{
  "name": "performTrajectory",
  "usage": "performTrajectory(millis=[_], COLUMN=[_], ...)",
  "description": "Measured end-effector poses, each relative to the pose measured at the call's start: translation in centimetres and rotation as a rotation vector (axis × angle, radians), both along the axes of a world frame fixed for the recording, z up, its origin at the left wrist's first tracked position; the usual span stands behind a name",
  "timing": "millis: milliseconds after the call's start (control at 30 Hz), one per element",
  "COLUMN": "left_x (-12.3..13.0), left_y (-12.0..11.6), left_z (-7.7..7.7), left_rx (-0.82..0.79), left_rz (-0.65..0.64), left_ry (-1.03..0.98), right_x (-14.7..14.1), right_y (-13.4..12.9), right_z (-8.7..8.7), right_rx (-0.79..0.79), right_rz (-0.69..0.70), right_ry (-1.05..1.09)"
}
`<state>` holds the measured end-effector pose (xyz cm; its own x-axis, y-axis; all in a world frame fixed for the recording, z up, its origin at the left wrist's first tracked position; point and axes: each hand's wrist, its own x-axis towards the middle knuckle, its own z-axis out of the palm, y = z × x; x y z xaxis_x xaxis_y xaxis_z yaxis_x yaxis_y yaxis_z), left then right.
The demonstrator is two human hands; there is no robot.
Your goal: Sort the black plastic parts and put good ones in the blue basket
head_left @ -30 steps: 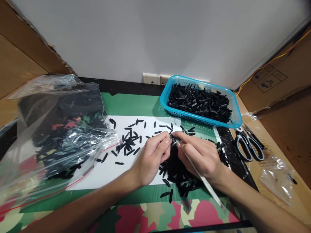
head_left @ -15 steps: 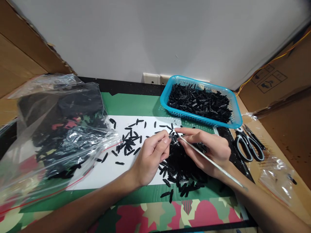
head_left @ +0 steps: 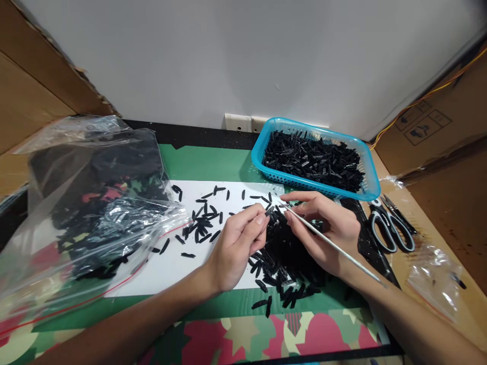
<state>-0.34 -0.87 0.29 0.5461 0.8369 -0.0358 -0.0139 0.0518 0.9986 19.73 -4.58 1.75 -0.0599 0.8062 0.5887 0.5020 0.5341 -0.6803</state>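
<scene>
My left hand (head_left: 241, 238) is closed in a pinch on a small black strip (head_left: 269, 212), whose end pokes out past the fingertips. In my right hand (head_left: 323, 228) is a thin pale rod-like tool (head_left: 335, 246), gripped like a pen, its slim tip close to the strip. Whether the tip touches the strip I cannot tell. Beneath both hands lies a dark pile of black pieces (head_left: 285, 253), partly covered by the right hand. More loose black pieces (head_left: 203, 223) are scattered over white paper (head_left: 140, 276) to the left.
A blue basket (head_left: 315, 186) full of black pieces stands at the back right. Scissors (head_left: 388, 228) and a small clear bag (head_left: 436, 281) lie at the right. On the left is a large zip bag (head_left: 114, 218) with black pieces. Cardboard (head_left: 449, 167) borders the right side.
My right hand and the rod-like tool have shifted slightly right, away from the strip, and the index finger has lifted a little. My left hand stays almost still.
</scene>
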Motion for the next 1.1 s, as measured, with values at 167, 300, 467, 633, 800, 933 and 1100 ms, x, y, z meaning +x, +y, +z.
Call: performTrajectory(millis=[167,300,467,633,800,933,1100], left_x=[0.1,0.1,0.1,0.1,0.1,0.2,0.2], left_y=[0.0,-0.1,-0.1,-0.1,-0.2,-0.2,-0.3], left_z=[0.0,0.1,0.0,0.1,0.0,0.0,0.1], left_rx=[-0.011,0.010,-0.006,0.012,-0.012,-0.006,-0.006], left_rz=[-0.001,0.007,-0.002,0.003,-0.011,0.000,0.004], left_ry=[-0.019,0.014,0.009,0.010,-0.020,-0.021,-0.030], right_x=[-0.2,-0.1,-0.1,0.2,-0.2,0.0,1.0], right_y=[-0.1,0.2,0.0,0.2,-0.2,0.0,1.0], right_z=[-0.1,-0.3,-0.6,-0.5,-0.2,-0.7,-1.4], right_rx=[0.001,0.064,0.152,0.120,0.148,0.107,0.076], right_rz=[0.084,-0.042,0.066,-0.049,0.045,-0.010,-0.138], right_ry=[-0.025,-0.070,-0.147,-0.125,-0.133,-0.160,-0.355])
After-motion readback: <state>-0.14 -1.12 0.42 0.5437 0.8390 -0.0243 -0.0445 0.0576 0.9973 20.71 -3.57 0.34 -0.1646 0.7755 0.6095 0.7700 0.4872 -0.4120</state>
